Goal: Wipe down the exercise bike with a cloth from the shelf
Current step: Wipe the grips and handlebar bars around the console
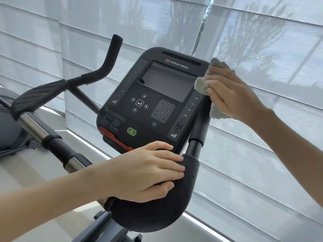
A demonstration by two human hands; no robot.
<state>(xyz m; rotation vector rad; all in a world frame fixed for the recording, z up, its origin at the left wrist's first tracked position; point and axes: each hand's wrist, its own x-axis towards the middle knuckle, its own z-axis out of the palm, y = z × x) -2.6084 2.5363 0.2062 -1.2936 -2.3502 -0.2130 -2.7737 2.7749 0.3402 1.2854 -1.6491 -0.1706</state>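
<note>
The exercise bike's black console (pixel 150 102) fills the middle of the view, with a dark screen, a number keypad and a green button. A grey cloth (pixel 202 85) is bunched against the console's right edge. My right hand (pixel 232 95) grips the cloth there, fingers curled round it. My left hand (pixel 148 170) lies flat on the padded black right handlebar pad (pixel 174 206) below the console, fingers straight and thumb along its near side. The left handlebar (pixel 43 95) with its upright grip stands at the left.
Pale grey window blinds (pixel 262 49) cover the wall right behind the bike. A chrome and black bar (pixel 45 135) runs diagonally at the lower left, with part of another machine's dark base (pixel 8 135) beyond it. The light floor (pixel 35 172) shows underneath.
</note>
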